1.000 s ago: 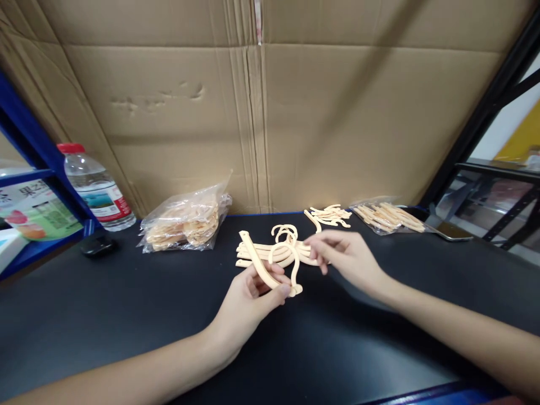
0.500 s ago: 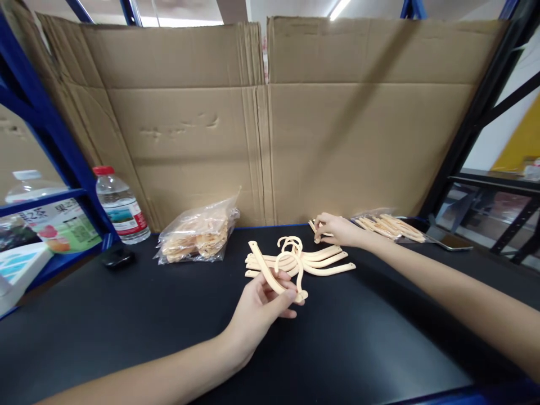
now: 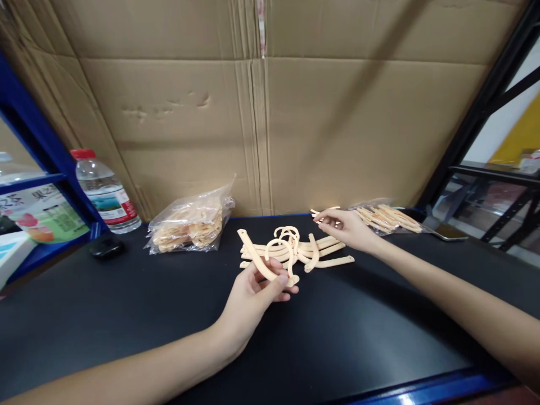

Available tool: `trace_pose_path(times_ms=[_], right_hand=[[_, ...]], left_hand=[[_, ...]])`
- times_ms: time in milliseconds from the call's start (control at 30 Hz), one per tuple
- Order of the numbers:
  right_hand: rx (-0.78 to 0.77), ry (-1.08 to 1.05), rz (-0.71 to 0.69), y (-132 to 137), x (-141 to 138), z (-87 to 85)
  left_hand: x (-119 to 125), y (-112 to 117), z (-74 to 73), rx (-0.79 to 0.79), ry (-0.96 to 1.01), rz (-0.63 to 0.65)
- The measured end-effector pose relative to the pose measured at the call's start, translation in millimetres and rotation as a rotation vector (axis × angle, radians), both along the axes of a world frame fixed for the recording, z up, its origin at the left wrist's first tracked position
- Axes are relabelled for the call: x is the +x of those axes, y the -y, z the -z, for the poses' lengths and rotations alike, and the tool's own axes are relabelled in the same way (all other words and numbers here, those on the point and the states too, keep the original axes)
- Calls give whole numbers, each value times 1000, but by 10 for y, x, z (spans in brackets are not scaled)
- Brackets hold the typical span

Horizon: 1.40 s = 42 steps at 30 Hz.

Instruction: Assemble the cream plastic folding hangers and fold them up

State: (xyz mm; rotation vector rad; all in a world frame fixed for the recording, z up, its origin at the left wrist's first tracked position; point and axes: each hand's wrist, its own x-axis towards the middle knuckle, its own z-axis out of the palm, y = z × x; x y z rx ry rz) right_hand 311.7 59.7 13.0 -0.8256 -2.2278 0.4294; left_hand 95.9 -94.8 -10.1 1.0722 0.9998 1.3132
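Note:
My left hand (image 3: 259,289) is closed around a partly assembled cream plastic hanger (image 3: 257,257), with one arm slanting up to the left and its hook rising on the right. Behind it lies a pile of similar hangers (image 3: 331,245), their hooks overlapping in the middle. A short curved hanger arm (image 3: 313,254) rests across the right side of that pile. My right hand (image 3: 343,226) is beyond the pile, fingers slightly bent and apart, beside a few loose cream pieces (image 3: 333,208) it partly covers. No held piece shows in it.
A clear bag of cream pieces (image 3: 188,225) stands at the back left, another bag (image 3: 388,218) at the back right with a phone (image 3: 450,231) beside it. A red-capped water bottle (image 3: 107,194) and a black mouse-like object (image 3: 107,248) sit left. Cardboard (image 3: 189,129) walls the back.
The view has tilted down. My right hand has moved slightly back towards the loose pieces, and a short curved arm now lies on the pile. My left hand keeps its hold.

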Motion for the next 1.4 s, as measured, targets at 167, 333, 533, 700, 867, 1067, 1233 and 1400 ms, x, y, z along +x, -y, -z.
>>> trace_pose_path(times_ms=[167,333,533,700,867,1067,1233,1400], right_hand=[[102,236,-264,136,49,-115],[185,361,-421,377,-63,-46],[310,153,-331,415,-145,104],[-84,-458,36,640,-191,35],[-322,-704,-27,871,-237,-42],[-828,-754,-151,970,-315,64],[-967,-768,-213,977,-395,216],[-916,-649,-317,953,-399,247]], left_hand=[[-3,-20,7,1,-3,5],[-5,-33,32,9,-15,-11],[1,-8,6,15,-16,15],[20,3,-22,17,-50,-4],[17,-5,-3,19,-56,3],[1,-10,23,28,-54,19],[-8,-5,41,34,-94,39],[-10,-19,43,65,-101,41]])
